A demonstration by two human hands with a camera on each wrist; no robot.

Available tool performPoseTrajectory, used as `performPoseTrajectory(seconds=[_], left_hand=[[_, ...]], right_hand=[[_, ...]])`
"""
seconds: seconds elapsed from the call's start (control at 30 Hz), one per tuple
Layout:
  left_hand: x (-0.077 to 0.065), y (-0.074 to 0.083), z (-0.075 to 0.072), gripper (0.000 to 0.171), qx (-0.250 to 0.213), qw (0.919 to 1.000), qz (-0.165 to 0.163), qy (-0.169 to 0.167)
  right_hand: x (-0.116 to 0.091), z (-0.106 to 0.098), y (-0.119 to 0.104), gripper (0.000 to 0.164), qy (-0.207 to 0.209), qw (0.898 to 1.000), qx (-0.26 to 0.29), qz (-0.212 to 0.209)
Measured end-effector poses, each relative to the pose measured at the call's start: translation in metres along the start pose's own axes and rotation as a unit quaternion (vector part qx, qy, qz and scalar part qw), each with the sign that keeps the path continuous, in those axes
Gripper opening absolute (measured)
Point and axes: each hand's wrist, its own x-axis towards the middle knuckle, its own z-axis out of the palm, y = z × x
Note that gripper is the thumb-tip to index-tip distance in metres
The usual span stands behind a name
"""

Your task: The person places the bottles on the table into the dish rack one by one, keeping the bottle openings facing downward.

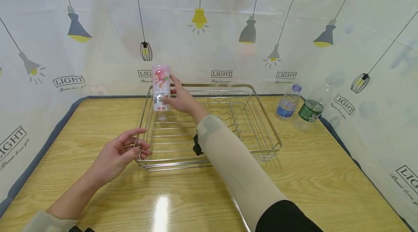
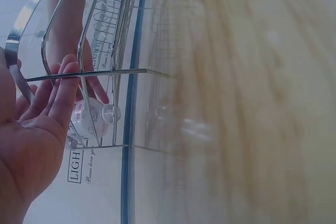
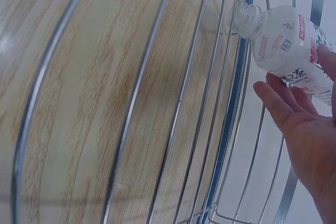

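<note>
My right hand (image 1: pixel 183 99) grips a bottle (image 1: pixel 161 85) with a pink peach-print label at the back left of a wire dish rack (image 1: pixel 266 123). The bottle is upside down, neck low, and its clear neck (image 3: pixel 247 19) sits close to the rack's wires in the right wrist view. At the rack's front left corner, my left hand (image 1: pixel 114 157) holds the rim, fingers reaching over to the inside and thumb outside. Seen from the left wrist, those fingers (image 2: pixel 63 95) lie behind the side wires, with the bottle (image 2: pixel 90 119) beyond them.
Two clear plastic bottles stand right of the rack: one with a blue label (image 1: pixel 285 110) and purple cap, one with a green label (image 1: pixel 311 111). The wooden table (image 1: pixel 326 181) ends at a lamp-print cloth (image 1: pixel 222 50) behind and on both sides.
</note>
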Motion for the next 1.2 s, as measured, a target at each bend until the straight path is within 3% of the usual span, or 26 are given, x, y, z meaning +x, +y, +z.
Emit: performPoseTrajectory(seconds=[0.73, 1.07, 1.2], left_hand=[[0.002, 0.000, 0.002, 0.052, 0.015, 0.9999, -0.004, -0.003], [0.001, 0.002, 0.003, 0.052, 0.021, 0.9997, -0.013, 0.003], [0.000, 0.002, 0.003, 0.052, 0.017, 0.9998, -0.008, 0.004]], right_hand=[[0.000, -0.004, 0.005, 0.096, 0.011, 1.000, -0.009, 0.005], [-0.001, -0.009, -0.001, 0.096, 0.063, 0.997, 0.051, -0.006], [-0.001, -0.013, -0.010, 0.091, 0.098, 0.991, 0.089, -0.026]])
